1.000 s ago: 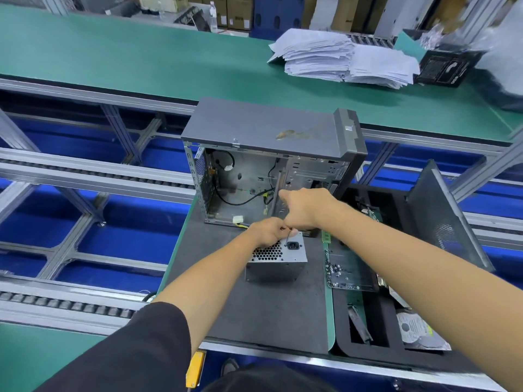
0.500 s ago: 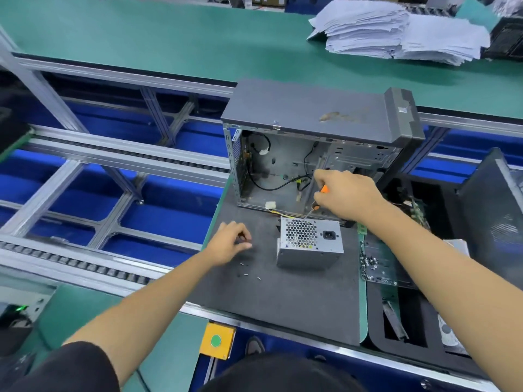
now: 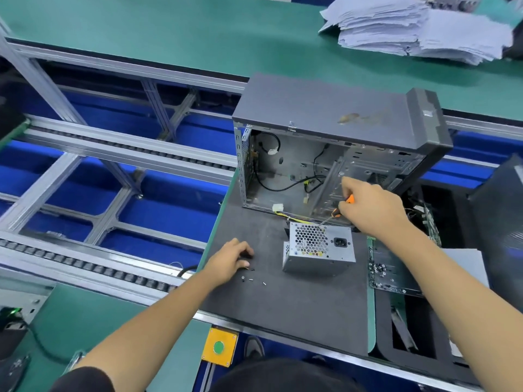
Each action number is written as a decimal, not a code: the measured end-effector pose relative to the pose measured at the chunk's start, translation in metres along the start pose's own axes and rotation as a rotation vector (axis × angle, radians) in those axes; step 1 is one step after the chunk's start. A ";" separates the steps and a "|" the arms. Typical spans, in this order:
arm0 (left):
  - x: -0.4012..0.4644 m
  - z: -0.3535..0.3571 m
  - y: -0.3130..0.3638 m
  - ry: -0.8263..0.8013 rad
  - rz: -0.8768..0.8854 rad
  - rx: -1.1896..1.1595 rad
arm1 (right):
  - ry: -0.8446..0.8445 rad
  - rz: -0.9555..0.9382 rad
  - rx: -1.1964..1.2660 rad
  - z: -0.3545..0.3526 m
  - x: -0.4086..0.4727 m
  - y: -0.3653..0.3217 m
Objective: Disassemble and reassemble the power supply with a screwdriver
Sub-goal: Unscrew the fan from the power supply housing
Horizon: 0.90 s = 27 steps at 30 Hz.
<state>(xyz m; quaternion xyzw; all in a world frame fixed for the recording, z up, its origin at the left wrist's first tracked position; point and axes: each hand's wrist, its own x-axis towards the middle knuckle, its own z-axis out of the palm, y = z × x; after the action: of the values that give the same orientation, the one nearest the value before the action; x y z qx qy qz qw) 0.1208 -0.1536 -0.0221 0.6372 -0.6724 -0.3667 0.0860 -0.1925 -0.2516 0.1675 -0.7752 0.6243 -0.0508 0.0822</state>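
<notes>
Grey metal power supply (image 3: 319, 247) at centre frame, standing on a dark mat (image 3: 283, 306) just in front of an opened computer case (image 3: 336, 154), vent grille and socket facing the camera. Right hand (image 3: 373, 210) reaching in from lower right, fingers curled round an orange-and-black screwdriver (image 3: 341, 207), its shaft angled down-left to the unit's top edge. Left hand (image 3: 229, 260) left of centre, knuckles up, fingertips bent onto the mat among loose screws (image 3: 250, 277); whether pinching one, cannot tell. Coloured sticker on the grille face, writing too small to read.
</notes>
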 end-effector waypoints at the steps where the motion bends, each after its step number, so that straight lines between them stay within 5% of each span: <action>1: 0.001 0.000 -0.002 0.007 -0.001 0.012 | 0.001 0.014 0.008 0.000 0.000 0.001; 5: 0.011 -0.002 0.003 0.085 -0.084 -0.001 | -0.012 0.060 0.049 0.002 -0.003 0.005; 8: 0.036 -0.011 0.036 0.106 -0.279 -0.445 | 0.015 0.089 0.074 0.002 -0.003 0.007; 10: 0.063 -0.020 0.064 0.025 -0.424 -0.748 | 0.035 0.100 0.074 0.001 -0.003 0.008; 13: 0.093 -0.028 0.099 -0.224 -0.521 -0.796 | 0.042 0.117 0.075 0.000 -0.004 0.011; 18: 0.120 -0.012 0.110 -0.381 -0.556 -0.804 | 0.078 0.156 0.108 0.006 -0.009 0.017; 27: 0.112 -0.014 0.092 -0.538 -0.520 -1.223 | 0.190 0.238 0.237 0.024 -0.021 0.028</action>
<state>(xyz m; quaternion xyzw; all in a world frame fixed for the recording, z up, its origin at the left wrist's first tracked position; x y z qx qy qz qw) 0.0366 -0.2699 0.0044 0.5018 -0.1706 -0.8311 0.1687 -0.2199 -0.2356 0.1389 -0.6726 0.7061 -0.1866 0.1190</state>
